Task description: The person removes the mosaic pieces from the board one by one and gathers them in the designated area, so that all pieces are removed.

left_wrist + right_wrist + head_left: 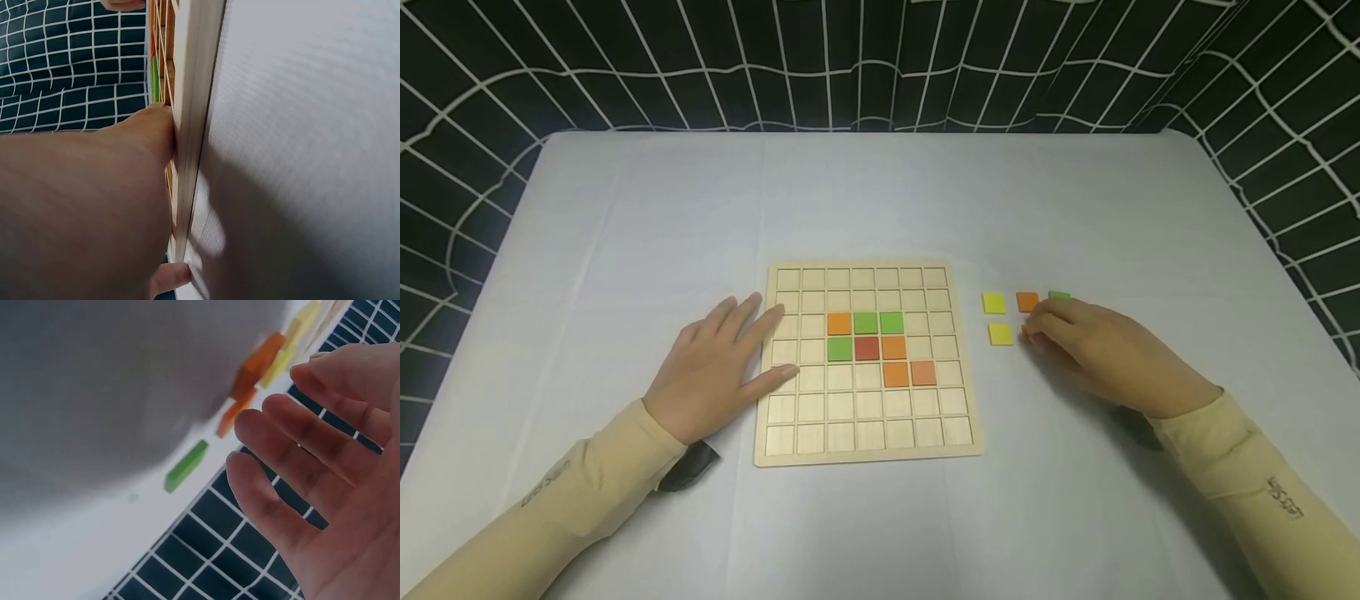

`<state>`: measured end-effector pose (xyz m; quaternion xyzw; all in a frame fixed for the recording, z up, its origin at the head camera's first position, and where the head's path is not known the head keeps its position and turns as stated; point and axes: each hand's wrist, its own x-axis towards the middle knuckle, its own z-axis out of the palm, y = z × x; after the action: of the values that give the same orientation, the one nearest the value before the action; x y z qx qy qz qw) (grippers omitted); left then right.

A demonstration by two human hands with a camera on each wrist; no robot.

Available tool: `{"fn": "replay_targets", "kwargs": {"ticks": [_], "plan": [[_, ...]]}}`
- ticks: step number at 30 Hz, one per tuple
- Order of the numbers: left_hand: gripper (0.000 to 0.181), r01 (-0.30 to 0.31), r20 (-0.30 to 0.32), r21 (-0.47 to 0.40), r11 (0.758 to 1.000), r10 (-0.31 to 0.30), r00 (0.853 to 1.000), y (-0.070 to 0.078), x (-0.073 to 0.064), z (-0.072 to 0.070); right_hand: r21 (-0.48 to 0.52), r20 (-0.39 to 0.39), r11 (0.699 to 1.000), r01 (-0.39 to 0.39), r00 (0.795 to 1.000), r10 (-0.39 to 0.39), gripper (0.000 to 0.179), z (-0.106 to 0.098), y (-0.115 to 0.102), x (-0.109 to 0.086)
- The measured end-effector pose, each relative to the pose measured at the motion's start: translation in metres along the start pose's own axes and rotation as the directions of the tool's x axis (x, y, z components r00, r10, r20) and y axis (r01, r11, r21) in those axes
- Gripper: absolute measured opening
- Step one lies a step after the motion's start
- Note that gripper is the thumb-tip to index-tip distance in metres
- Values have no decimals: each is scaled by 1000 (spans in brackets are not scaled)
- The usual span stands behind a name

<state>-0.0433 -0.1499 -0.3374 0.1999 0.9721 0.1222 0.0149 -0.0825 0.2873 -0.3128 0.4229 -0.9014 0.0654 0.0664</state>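
A square wooden grid board [763,433] lies flat on the table. Several of its cells hold coloured tiles: orange, green, one red tile [867,348] and a pale orange tile [923,372]. My left hand [718,367] rests spread across the board's left edge, thumb and fingertips on its border. Right of the board, my right hand [1093,354] hovers low with loosely bent fingers, its tips at a mostly covered orange tile [256,365]. Beyond that hand lie another orange tile [1027,302] and a partly hidden green tile [1059,294].
Two yellow tiles, an upper yellow tile [993,303] and a lower yellow tile [1000,334], lie between the board and my right hand. A white cloth covers the table [880,200]. Dark fabric with a white grid [850,67] surrounds its far side and flanks.
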Motion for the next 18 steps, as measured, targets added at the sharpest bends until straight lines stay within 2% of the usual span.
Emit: {"fn": "replay_targets", "kwargs": {"ticks": [11,18], "plan": [[71,13,19,-9,1000,-13,1000,0,0,1,21,2,998,58,998,-58,29,-5,-15,26],[71,7,6,-3,1000,-7,1000,0,0,1,15,-5,995,94,996,-94,28,-5,-28,41]]}}
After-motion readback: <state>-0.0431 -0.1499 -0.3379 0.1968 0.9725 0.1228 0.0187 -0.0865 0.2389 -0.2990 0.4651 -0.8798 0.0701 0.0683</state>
